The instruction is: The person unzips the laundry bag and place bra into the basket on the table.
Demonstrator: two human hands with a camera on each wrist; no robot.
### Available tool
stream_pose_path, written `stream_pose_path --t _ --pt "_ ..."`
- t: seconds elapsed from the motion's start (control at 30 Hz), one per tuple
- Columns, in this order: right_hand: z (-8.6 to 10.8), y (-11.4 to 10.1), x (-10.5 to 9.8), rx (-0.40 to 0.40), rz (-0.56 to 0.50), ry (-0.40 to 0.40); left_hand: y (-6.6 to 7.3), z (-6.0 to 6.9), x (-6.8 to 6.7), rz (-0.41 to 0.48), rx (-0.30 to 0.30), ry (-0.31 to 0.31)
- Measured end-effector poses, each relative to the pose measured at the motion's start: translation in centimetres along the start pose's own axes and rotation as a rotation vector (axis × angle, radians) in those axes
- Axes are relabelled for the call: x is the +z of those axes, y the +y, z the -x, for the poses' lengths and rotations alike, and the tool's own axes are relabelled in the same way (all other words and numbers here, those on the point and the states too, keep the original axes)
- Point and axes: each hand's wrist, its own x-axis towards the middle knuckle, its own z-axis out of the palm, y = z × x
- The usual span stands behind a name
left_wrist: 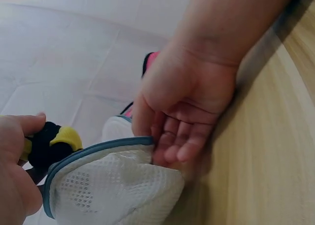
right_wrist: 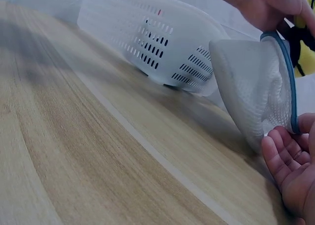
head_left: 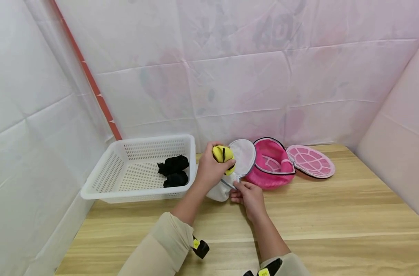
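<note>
My left hand [head_left: 208,168] grips a balled yellow-and-black cloth bundle [head_left: 223,154], probably rolled socks, over the mouth of a white mesh laundry bag [head_left: 218,191]. The bag has a blue-grey rim, and its round white lid [head_left: 243,155] is folded back behind. My right hand [head_left: 251,197] pinches the near right part of that rim between thumb and finger, its other fingers loosely curled below. In the left wrist view the bundle [left_wrist: 51,144] sits at the rim of the bag [left_wrist: 118,185]. The bag's inside is mostly hidden.
A white perforated basket [head_left: 92,193] stands at the left with two black cloth bundles [head_left: 175,165] inside. Right of the white bag is a pink mesh laundry bag [head_left: 269,182], its round lid [head_left: 311,161] lying open on the wooden table [head_left: 333,214]. White sheeting [head_left: 237,88] hangs behind.
</note>
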Motion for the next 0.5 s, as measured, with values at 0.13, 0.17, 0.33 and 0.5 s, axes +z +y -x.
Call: stream_pose_path --t 0.13,0.17,0.33,0.5 --pt "0.1 0.0 0.1 -0.001 0.026 -0.004 0.2 -0.2 -0.5 0.104 -0.001 -0.027" --pt "0.1 0.1 0.1 -0.001 0.035 -0.006 0.2 -0.2 -0.7 0.137 0.001 -0.038" --pt "0.0 0.3 0.2 -0.003 0.052 -0.01 0.3 -0.5 -1.5 0.273 -0.018 -0.074" --pt "-0.1 0.4 0.1 -0.019 0.045 0.003 0.7 -0.6 -2.7 0.319 -0.064 -0.037"
